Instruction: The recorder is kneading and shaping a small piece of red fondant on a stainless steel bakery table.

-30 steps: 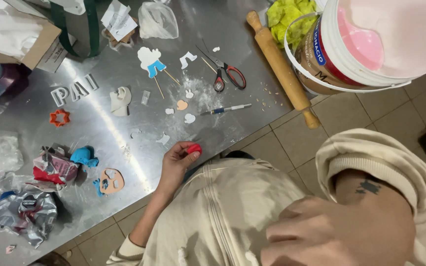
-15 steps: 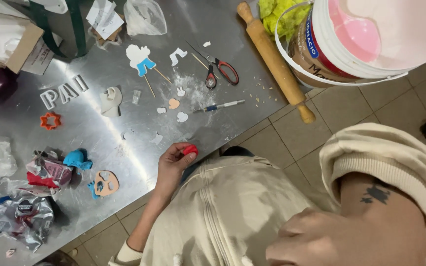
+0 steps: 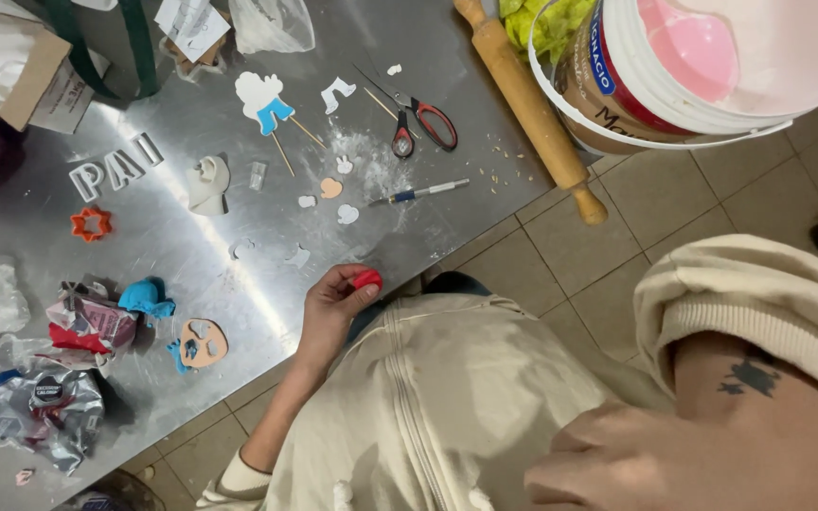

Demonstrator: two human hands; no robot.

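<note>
Not much has changed in the last second: the left hand [image 3: 333,308] is still pinching that small red lump of modelling paste [image 3: 366,278] at the steel table [image 3: 447,237] edge, just drifted a bit. The right hand [image 3: 617,464] stays loosely curled and empty against the cream hoodie [image 3: 447,407]. Scissors [image 3: 418,123] and craft knife [image 3: 418,192] lie untouched beyond the left hand.

Your left hand [image 3: 333,308] pinches a red lump [image 3: 366,278]; beside it on the grey steel table [image 3: 191,255] sit an orange star cutter [image 3: 91,224], red-handled scissors [image 3: 423,121] and white letters [image 3: 115,167]
</note>
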